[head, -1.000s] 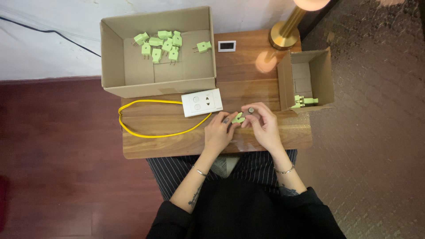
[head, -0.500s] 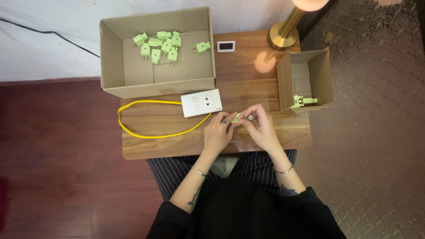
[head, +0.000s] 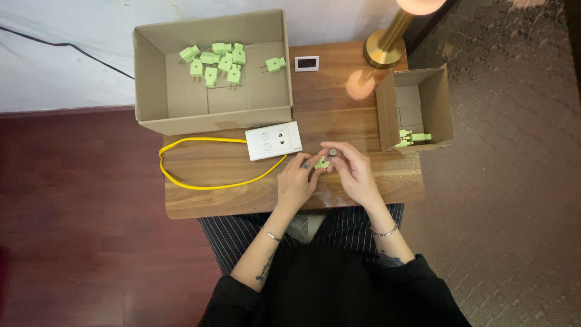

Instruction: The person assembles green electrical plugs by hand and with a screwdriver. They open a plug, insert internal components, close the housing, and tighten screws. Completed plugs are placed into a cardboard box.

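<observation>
- The left hand [head: 295, 183] and right hand [head: 353, 172] meet over the front edge of the small wooden table [head: 206, 197], both pinching one light green plug [head: 322, 162] between the fingertips. The fingers of both hands are drawn in narrow around it, so it's held from two sides, just above the tabletop.
- My guess on handling: it's a small moulded plastic plug, so very light and rigid, with no give to it. The smooth body could be a bit slippery, and the metal prongs are the part I'd keep from bending. The best grip looks like the flat sides of the body, not the pins.
- Just behind the hands sits a white socket block [head: 273, 140] with a yellow cable [head: 200, 181] looping off to the left.
- The large cardboard box [head: 212, 118] at the back holds a bunch of the same green plugs [head: 215, 62]. The small cardboard box [head: 445, 106] on the right has a couple of them near its front edge.
- There's also a brass lamp base [head: 385, 49] and a little white display [head: 307, 63] at the far side.
- Versus a second ago: barely anything has changed. The hands have stayed in the same spot, the fingertips have just shuffled a little around the plug, and the boxes, socket and cable haven't moved.
</observation>
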